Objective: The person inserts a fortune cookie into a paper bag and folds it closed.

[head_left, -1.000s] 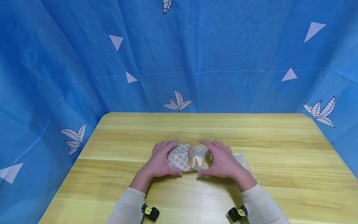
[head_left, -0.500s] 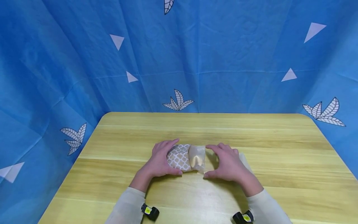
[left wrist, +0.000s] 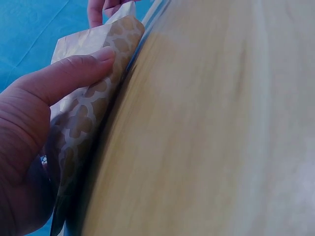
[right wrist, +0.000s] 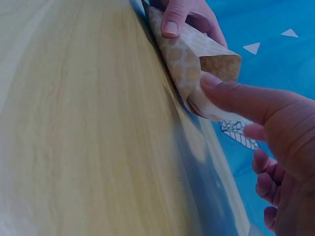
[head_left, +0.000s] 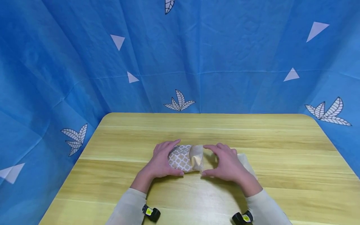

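A small paper bag (head_left: 181,160) with a gold and white lattice print lies on its side in the middle of the wooden table (head_left: 197,131). Its plain tan end (head_left: 197,157) points right. My left hand (head_left: 179,157) grips the printed end, thumb in front and fingers behind. My right hand (head_left: 203,160) curls round the tan end, thumb at the near edge and index finger over the far edge. In the left wrist view the thumb (left wrist: 78,73) presses the bag (left wrist: 88,118). The right wrist view has the thumb tip (right wrist: 211,83) on the bag's tan end (right wrist: 216,61).
A pale, flat sheet (head_left: 245,161) lies on the table, partly under my right hand. Blue cloth (head_left: 197,56) with white leaves and triangles hangs behind and at both sides. Small black wrist cameras (head_left: 151,213) sit on both forearms.
My right hand drew back to the right, then returned left onto the tan end, which now shows narrower. The left hand and the bag's printed end stayed put.
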Action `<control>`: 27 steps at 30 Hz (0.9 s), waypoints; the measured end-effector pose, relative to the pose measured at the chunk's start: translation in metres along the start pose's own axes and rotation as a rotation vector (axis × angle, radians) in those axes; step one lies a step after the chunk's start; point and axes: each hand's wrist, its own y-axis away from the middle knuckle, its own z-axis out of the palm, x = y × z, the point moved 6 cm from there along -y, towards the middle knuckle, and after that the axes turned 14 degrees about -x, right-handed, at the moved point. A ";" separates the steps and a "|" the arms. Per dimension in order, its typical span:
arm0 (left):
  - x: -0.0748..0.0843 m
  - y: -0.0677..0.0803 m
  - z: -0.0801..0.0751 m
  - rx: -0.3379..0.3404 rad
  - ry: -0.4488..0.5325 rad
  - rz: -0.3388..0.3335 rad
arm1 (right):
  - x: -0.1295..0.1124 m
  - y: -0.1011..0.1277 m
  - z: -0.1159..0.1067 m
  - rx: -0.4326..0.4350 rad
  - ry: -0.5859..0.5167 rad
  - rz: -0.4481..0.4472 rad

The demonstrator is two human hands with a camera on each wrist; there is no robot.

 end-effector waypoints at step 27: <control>0.005 -0.001 -0.001 0.023 -0.013 0.048 | -0.007 -0.010 0.006 -0.017 -0.087 -0.088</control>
